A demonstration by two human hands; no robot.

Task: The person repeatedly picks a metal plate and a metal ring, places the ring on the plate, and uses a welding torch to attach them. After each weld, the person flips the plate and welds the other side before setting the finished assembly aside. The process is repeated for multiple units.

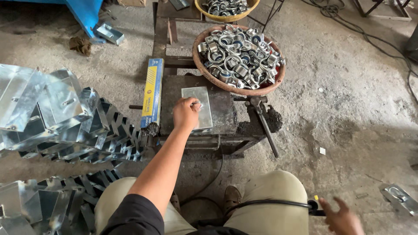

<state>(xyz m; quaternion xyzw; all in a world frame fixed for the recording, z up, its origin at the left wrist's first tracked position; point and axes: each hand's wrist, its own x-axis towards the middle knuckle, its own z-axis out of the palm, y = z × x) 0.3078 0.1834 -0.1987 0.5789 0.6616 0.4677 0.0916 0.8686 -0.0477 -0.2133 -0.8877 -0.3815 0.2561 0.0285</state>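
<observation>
Left hand [186, 114] on metal plate [197, 107], right hand [344, 219] by black cable [265, 203].

Yellow-blue rod box [153, 92], bowl of metal clamps [238, 58], stacked brackets [65, 117].

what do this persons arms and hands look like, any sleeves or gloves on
Both hands are bare, with no gloves. The left hand has a bare forearm and a dark, nearly black short sleeve at the upper arm. Of the right hand only the hand itself shows at the frame's edge, so its sleeve cannot be seen. No rings or watch are visible.
</observation>
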